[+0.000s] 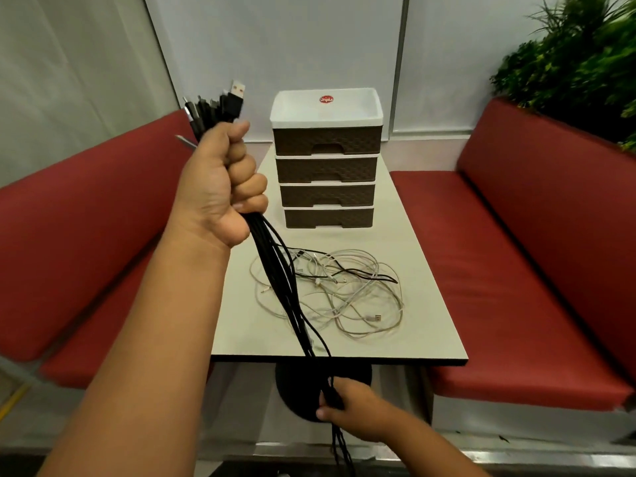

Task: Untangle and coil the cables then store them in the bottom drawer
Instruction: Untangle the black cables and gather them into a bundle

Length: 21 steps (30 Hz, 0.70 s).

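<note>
My left hand (220,182) is raised above the table's left side and grips a bundle of black cables (287,287) near their USB plugs, which stick out above my fist. The bundle runs down across the table to my right hand (351,409), which grips it below the table's near edge; the ends hang on below. A tangle of white cables (347,294) with a thin black cable among them lies on the table. Behind it stands a brown drawer unit with a white top; its bottom drawer (328,217) and the ones above look closed.
The narrow light table (433,325) stands between two red benches, one on the left (86,235) and one on the right (516,270). A green plant (581,53) stands at the upper right. The table's black base (296,390) shows below its edge.
</note>
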Each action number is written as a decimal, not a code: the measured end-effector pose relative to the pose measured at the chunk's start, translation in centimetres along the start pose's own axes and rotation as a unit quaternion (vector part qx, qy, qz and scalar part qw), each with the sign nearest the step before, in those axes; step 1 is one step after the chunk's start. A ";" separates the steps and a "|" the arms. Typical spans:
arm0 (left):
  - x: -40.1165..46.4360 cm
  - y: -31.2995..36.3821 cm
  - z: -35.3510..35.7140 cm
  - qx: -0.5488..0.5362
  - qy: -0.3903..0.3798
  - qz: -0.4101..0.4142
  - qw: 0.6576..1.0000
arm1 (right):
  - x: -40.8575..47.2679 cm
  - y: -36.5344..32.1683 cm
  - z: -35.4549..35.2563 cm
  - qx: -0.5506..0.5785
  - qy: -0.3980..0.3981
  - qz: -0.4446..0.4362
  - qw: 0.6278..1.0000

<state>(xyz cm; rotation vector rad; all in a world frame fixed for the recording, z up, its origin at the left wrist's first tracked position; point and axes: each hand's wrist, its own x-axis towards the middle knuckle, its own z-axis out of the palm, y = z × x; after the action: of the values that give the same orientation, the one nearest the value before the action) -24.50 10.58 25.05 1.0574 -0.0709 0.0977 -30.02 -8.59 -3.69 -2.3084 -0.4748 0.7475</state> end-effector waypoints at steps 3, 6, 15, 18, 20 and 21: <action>1.2 -1.2 -1.8 0.007 -0.001 -0.022 1.000 | 1.0 -0.2 -2.3 -0.084 -0.075 0.042 0.993; 3.1 -2.4 -4.0 -0.011 0.000 -0.045 0.999 | 2.8 -1.4 -4.9 -0.121 -0.104 0.070 0.985; 9.7 -4.3 -10.2 -0.034 0.012 -0.107 0.994 | 10.6 -6.9 -12.2 0.150 0.011 0.016 0.988; 11.8 -4.9 -11.8 -0.033 0.016 -0.129 0.991 | 14.9 -7.7 -13.5 0.134 0.116 0.033 0.984; 13.1 -5.5 -12.8 -0.032 0.018 -0.142 0.989 | 18.4 -7.5 -13.9 0.061 0.187 0.036 0.980; 13.7 -5.8 -13.3 -0.031 0.019 -0.148 0.988 | 20.2 -7.2 -14.0 0.029 0.218 0.039 0.975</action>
<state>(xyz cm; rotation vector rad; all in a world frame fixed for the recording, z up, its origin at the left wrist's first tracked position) -10.07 19.99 14.93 0.9939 0.1167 -0.1531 -6.69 0.21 2.20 -2.3553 -0.1600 0.2667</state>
